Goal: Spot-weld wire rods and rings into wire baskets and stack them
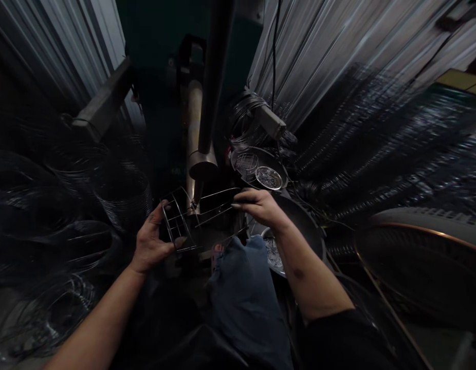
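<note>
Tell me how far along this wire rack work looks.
Done-looking: a round dark metal tray holds a small wire basket and a round silver wire disc. In hand: the left hand and right hand grip a rectangular dark wire rack, its finish unclear. Left: heaped loops of dark wire lie to the left, apparently unworked, though their number cannot be told.

The wire basket point(177, 221) shows a dark grid pattern, the jeans point(243, 293) are faded blue, and the metal sheets point(318, 51) have grey stripes.

Glossy steel wire rack point(177, 222), matt denim jeans point(241, 293) (faded blue), ribbed metal sheeting point(318, 51)
</note>
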A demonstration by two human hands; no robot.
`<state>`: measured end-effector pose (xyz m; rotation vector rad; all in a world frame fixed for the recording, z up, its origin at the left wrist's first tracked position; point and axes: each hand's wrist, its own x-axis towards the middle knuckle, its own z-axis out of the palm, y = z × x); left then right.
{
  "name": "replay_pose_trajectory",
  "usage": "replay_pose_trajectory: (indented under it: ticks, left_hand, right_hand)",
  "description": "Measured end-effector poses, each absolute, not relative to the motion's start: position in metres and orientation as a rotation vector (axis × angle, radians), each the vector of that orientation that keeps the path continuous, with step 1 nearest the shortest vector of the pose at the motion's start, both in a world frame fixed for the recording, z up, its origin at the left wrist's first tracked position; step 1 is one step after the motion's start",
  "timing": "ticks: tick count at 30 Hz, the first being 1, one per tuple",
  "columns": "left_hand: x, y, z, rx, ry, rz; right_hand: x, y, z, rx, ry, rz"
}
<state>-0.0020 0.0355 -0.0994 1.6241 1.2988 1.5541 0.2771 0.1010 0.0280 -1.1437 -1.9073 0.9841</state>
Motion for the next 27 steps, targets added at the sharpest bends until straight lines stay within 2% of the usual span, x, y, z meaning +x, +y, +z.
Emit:
replay_pose_trajectory:
  ticks: [6, 27]
  left_hand:
    - [-0.006, 0.038, -0.093, 1.633, 1.377, 1.495]
    - [-0.001, 0.049, -0.085, 1.418, 1.279, 1.502]
  right_hand:
    - [0.265, 0.128, -0.003, -1.118, -1.687, 1.151]
    - [0.263, 0.153, -0.002, -1.081, -1.671, 1.178]
